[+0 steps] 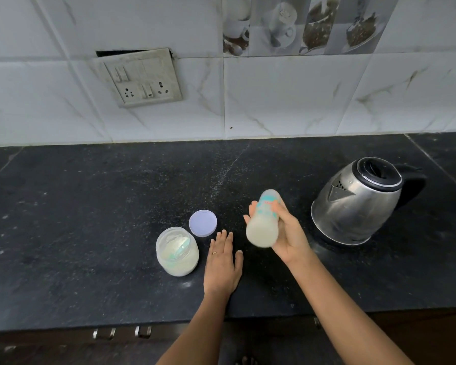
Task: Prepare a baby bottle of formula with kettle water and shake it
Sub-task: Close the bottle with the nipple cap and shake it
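1. The baby bottle (263,219) was gripped in the right hand (291,234), fingers and thumb curled round its body, and was held clear of the black countertop (90,206) near the middle of the frame.
2. It was tilted, base toward the camera and top toward twelve o'clock. Milky liquid was gathered in the lower part and the outline was blurred, so the shaking step was judged to be in hand. Whether the top was sealed could not be told.
3. The left hand (221,262) was laid flat on the countertop at seven o'clock from the bottle, fingers straight and close together, thumb spread aside. Nothing was held, and it was apparently placed as a brace.
4. The open formula jar (177,251) was seen at eight o'clock. Its lid (202,223) lay just beside it, presumably set aside for scooping.
5. The steel kettle (358,201) was stood at three o'clock, lid closed, well apart from the bottle. Its part in the task was judged done.
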Demonstrator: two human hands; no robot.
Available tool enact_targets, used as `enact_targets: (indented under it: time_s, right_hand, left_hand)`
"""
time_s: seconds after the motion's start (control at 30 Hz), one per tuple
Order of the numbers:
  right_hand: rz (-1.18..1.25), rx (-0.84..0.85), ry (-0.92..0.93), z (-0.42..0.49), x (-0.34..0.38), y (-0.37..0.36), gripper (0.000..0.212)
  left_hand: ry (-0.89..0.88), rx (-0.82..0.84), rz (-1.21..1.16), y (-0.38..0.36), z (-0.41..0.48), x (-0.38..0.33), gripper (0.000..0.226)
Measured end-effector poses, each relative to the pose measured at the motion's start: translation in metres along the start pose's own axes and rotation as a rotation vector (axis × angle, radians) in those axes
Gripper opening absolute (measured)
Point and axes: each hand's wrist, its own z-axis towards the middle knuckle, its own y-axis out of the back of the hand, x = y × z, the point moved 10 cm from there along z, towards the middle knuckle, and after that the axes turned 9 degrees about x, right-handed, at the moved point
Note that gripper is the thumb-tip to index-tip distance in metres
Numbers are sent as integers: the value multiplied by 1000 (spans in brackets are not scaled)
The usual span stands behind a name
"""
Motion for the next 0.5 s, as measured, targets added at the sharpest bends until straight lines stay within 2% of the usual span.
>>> enact_targets:
  time_s: [0.07, 0.13, 0.2, 0.3, 0.33, 0.4, 0.43, 0.5]
  right_hand:
    - [45, 39, -22, 1, 1, -2, 95]
    - [-78, 239, -119, -11, -4, -20, 96]
    - [-169, 306, -81, -15, 2, -27, 96]
    - [5, 14, 29, -9, 13, 1, 103]
    - [68, 1, 28, -8, 13, 7, 106]
    - [25, 130, -70, -15, 5, -6, 109]
    - [-57, 150, -92, -19, 3, -8, 105]
    - [-47, 119, -50, -15, 8, -8, 98]
  left_hand:
    - [0, 13, -12, -1, 0, 0, 60]
    - [-6, 18, -19, -1, 0, 0, 70]
    - [-5, 9, -23, -1, 0, 0, 75]
    - [0, 0, -19, 1, 0, -1, 75]
    - [1, 1, -16, 1, 0, -2, 74]
    - [6, -1, -8, 1, 0, 0, 66]
    - [9, 3, -3, 0, 0, 0, 62]
    - [6, 8, 2, 1, -1, -1, 66]
